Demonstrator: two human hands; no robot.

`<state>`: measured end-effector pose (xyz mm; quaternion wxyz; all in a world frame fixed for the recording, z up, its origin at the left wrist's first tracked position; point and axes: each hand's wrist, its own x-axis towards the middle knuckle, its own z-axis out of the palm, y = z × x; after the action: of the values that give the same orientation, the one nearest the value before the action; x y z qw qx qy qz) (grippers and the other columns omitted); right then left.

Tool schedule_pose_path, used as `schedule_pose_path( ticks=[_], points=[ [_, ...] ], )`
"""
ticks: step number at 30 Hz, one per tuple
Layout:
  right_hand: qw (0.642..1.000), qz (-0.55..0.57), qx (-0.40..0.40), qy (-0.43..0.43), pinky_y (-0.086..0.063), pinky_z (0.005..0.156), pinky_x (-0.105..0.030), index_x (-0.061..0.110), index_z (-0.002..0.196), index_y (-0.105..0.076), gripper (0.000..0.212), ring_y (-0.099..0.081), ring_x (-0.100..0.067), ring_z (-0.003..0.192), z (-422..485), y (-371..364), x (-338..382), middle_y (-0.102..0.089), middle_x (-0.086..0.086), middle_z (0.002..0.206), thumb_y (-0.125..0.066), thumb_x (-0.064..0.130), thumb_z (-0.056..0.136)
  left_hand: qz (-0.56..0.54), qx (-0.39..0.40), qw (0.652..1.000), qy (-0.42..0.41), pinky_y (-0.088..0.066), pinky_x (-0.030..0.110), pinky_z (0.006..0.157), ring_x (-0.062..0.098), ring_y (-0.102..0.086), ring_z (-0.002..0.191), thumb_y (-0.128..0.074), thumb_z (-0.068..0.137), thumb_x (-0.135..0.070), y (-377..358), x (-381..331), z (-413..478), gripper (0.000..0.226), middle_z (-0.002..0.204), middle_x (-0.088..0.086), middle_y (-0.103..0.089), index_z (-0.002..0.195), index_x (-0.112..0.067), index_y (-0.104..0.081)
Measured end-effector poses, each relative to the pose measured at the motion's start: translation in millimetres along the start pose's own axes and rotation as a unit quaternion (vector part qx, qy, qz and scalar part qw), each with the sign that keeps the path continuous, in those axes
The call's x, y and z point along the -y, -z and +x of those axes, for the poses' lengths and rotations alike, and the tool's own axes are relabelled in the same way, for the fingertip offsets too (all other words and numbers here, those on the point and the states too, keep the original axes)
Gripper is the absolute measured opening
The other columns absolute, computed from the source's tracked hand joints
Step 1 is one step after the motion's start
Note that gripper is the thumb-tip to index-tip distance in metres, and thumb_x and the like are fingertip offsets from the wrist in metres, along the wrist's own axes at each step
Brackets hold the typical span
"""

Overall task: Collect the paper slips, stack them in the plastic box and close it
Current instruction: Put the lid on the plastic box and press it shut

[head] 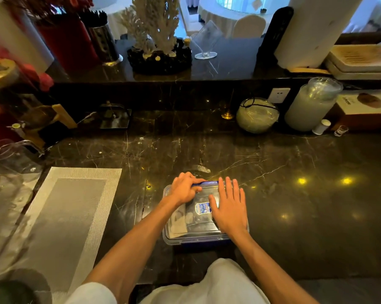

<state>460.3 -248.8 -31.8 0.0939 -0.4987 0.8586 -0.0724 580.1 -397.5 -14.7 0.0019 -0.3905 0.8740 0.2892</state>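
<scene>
A clear rectangular plastic box (203,216) with blue clasps lies lidded on the dark marble counter (294,205), long axis running away from the person — left hand (185,188) curled on the far blue clasp (207,183), right hand (230,208) flat, fingers spread, pressing the lid, paper slips (179,223) visible beneath.

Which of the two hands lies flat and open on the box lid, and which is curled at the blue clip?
The right hand lies flat, fingers spread, on the clear lid. The left hand is curled, fingers bent over the blue clip at the far edge.
</scene>
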Motion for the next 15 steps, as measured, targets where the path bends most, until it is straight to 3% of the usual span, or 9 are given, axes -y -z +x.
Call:
schedule_pose_path(
  ticks=[4, 7, 9, 11, 15],
  points=[
    [0.997, 0.068, 0.017, 0.024, 0.0, 0.126, -0.042, 0.021, 0.158, -0.011, 0.068, 0.008, -0.019, 0.154, -4, 15, -2, -0.005, -0.001, 0.167, -0.021, 0.056, 0.101, 0.09, -0.053, 0.994, -0.018, -0.027, 0.036, 0.104, 0.022, -0.041, 0.124, -0.044, 0.1, -0.037, -10, -5, -18, 0.043, 0.135, -0.001, -0.05, 0.144, -0.039, -0.042],
    [0.978, 0.175, -0.047, 0.099, -0.004, 0.127, -0.042, 0.019, 0.154, -0.032, 0.059, 0.001, -0.013, 0.154, -27, 25, -14, -0.021, 0.001, 0.164, -0.032, 0.048, 0.103, 0.069, -0.184, 0.979, -0.061, -0.029, 0.035, 0.106, 0.023, -0.047, 0.121, -0.051, 0.098, -0.03, -13, -8, -49, 0.038, 0.129, 0.002, -0.054, 0.136, -0.028, -0.05],
    [0.971, 0.168, -0.088, 0.147, -0.009, 0.126, -0.042, 0.019, 0.149, -0.042, 0.056, -0.01, -0.013, 0.154, -53, 20, -33, -0.029, 0.003, 0.16, -0.038, 0.048, 0.101, 0.032, -0.255, 0.963, -0.084, -0.025, 0.027, 0.107, 0.019, -0.05, 0.117, -0.05, 0.098, -0.032, -21, -4, -82, 0.027, 0.122, -0.002, -0.056, 0.124, -0.027, -0.054],
    [0.975, 0.124, -0.063, 0.171, -0.014, 0.125, -0.045, 0.022, 0.15, -0.039, 0.062, -0.012, -0.014, 0.154, -80, 7, -54, -0.028, 0.005, 0.161, -0.045, 0.053, 0.097, 0.031, -0.252, 0.962, -0.098, -0.016, 0.025, 0.114, 0.015, -0.047, 0.124, -0.046, 0.1, -0.04, -41, 6, -122, 0.029, 0.127, -0.005, -0.054, 0.125, -0.029, -0.052],
    [0.982, 0.006, -0.002, 0.191, -0.036, 0.115, -0.055, 0.019, 0.153, -0.032, 0.086, -0.022, -0.031, 0.15, -102, -19, -72, -0.029, -0.006, 0.161, -0.067, 0.054, 0.082, 0.143, -0.17, 0.965, -0.137, -0.016, 0.046, 0.121, 0.025, -0.034, 0.143, -0.053, 0.092, -0.057, -86, 26, -174, 0.064, 0.15, 0.004, -0.044, 0.145, -0.024, -0.041]
  ],
)
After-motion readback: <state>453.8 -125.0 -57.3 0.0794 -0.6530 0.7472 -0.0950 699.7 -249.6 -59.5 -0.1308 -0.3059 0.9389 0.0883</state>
